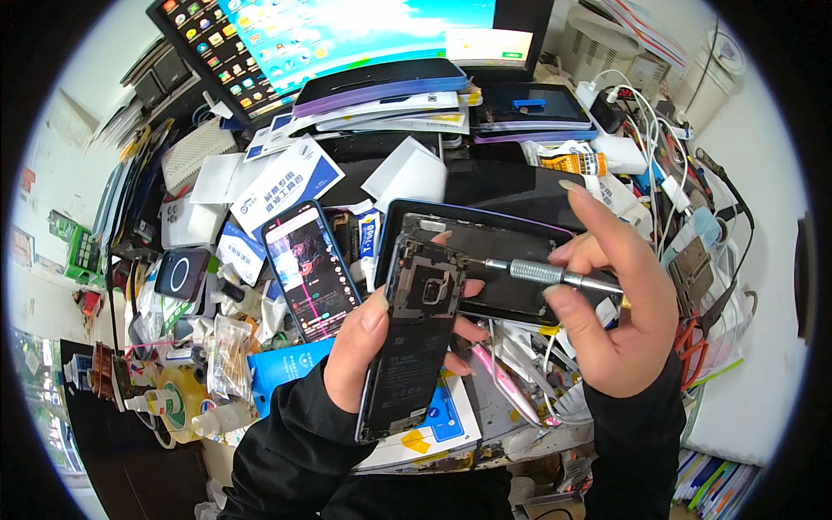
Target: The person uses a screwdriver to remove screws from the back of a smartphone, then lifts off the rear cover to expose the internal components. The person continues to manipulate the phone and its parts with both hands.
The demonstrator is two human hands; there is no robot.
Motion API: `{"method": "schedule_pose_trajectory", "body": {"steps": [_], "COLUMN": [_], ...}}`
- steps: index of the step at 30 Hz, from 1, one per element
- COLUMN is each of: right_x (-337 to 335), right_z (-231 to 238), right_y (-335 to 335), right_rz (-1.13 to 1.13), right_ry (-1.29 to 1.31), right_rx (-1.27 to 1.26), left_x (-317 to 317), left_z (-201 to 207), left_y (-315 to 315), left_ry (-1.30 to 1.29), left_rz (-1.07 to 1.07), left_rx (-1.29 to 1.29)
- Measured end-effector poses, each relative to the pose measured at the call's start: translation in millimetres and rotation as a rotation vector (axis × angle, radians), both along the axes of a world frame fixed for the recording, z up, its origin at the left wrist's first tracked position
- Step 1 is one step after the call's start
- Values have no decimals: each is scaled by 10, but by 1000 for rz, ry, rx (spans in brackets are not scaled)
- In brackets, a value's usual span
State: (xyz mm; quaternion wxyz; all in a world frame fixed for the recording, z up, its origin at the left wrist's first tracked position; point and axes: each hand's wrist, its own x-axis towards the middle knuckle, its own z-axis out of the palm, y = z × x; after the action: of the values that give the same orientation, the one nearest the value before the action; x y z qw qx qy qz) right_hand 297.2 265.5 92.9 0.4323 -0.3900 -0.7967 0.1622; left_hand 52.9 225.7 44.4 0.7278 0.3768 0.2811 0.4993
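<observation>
My left hand [354, 351] is wrapped round an opened black phone [404, 360], held tilted with its long battery and inner metal plates facing me. Its thumb lies along the left edge and the fingertips come round from behind on the right. In my right hand [633, 321] a silver screwdriver [539, 272] is pinched between thumb and fingers, with the index finger raised. The thin tip points left at the phone's upper right edge; whether it touches cannot be made out. Behind the phone lies a black tray-like panel [511, 305] with a raised rim.
Left of my hands a lit phone [309, 264] shows a pink line down its screen. Stacked devices [381, 91] stand below a monitor [364, 39]. White cables [663, 143] tangle at the right, near red-handled pliers [691, 351]. Bottles [221, 419] crowd the left side.
</observation>
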Motion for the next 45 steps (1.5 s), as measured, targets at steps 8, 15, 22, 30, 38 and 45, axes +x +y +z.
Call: {"method": "schedule_pose_trajectory", "body": {"steps": [8, 15, 22, 30, 38, 45], "right_x": [38, 21, -17, 21, 26, 23], "right_z": [36, 0, -23, 31, -15, 8], "right_y": [0, 33, 11, -25, -27, -38], "right_rz": [40, 28, 11, 115, 161, 143], "right_ry": [-47, -44, -88, 58, 95, 75], "right_rx": [17, 15, 18, 152, 181, 159], "left_x": [44, 43, 43, 61, 41, 56], "left_z": [-1, 21, 6, 69, 65, 78], "left_y": [-14, -3, 25, -12, 4, -25], "left_ry": [33, -38, -69, -68, -58, -45], "left_rz": [46, 60, 3, -68, -171, -180], "left_rx": [2, -17, -53, -64, -93, -107]}}
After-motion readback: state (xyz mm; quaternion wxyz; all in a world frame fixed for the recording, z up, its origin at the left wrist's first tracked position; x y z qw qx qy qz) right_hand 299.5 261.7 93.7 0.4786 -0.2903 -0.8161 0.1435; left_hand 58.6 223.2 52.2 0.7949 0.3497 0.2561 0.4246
